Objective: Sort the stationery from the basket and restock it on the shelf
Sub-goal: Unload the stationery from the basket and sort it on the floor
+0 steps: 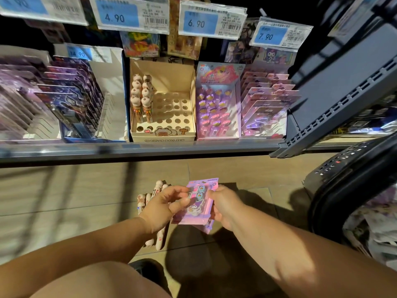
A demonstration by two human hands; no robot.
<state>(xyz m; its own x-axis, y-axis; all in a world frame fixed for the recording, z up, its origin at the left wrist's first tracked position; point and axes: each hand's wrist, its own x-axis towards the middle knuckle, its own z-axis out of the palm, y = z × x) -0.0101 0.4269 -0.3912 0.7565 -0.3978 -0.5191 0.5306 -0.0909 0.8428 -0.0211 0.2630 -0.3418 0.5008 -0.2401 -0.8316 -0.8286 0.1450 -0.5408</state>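
A pink carded stationery pack (196, 208) with a cartoon print is held low over the floor, with more pink packs stacked under it. My left hand (164, 206) pinches its left edge, thumb on top. My right hand (224, 206) grips its right edge from the side. Under my left hand lie several pink multicolour pens (160, 237) on the floor. The black basket (335, 190) stands at the right with wrapped stock inside. On the shelf (137, 147) sits a cream pen box (171, 117), its left rows filled with pens.
Left of the pen box stand racks of purple carded packs (71, 97). To its right are a pink pen display (217, 108) and a rack of pink carded packs (264, 104). Blue price tags hang above. A grey shelf panel (343, 87) leans at the right. A dark shoe (146, 269) is below.
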